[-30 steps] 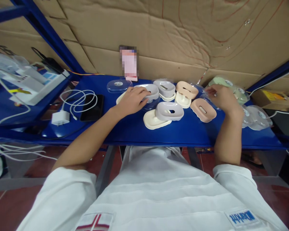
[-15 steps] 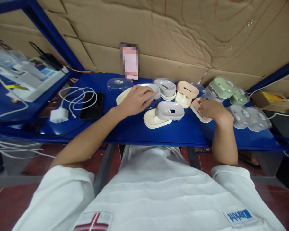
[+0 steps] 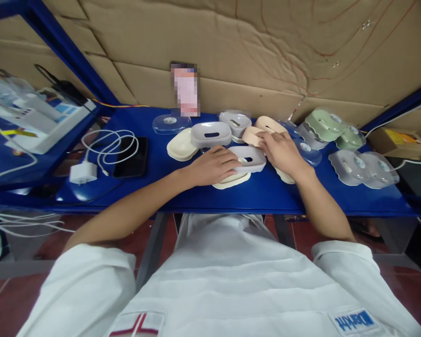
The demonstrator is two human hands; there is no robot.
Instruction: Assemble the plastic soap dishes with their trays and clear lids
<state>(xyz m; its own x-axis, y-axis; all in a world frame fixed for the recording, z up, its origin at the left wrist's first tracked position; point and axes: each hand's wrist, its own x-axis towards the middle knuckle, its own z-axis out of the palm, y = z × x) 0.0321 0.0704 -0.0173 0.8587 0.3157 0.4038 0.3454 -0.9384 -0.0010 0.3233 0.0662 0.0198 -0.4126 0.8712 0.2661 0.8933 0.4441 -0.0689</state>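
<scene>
Several soap dish parts lie on the blue table. My left hand [image 3: 215, 166] reaches over a cream base [image 3: 231, 181], its extended fingers touching the left end of a grey soap dish [image 3: 256, 164]. My right hand [image 3: 280, 150] is closed around a peach soap dish [image 3: 251, 136], which sticks out beyond its fingertips above the grey dish. Another peach soap dish [image 3: 266, 122] lies just behind that hand. Below the hand, a cream base [image 3: 284, 176] is partly covered. Further left sit a second grey soap dish [image 3: 210, 134] and a cream base [image 3: 181, 146].
A clear lid [image 3: 171, 123] lies at back left, near a phone [image 3: 185, 89] against the cardboard. A charger [image 3: 83, 172] with coiled cable and a black phone [image 3: 130, 159] are at left. Green dishes [image 3: 324, 125] and lidded grey dishes [image 3: 349, 166] stand at right.
My right hand has lifted the peach soap dish off its cream base and carried it left. My left hand has left the rear grey dish and come forward to the nearer one.
</scene>
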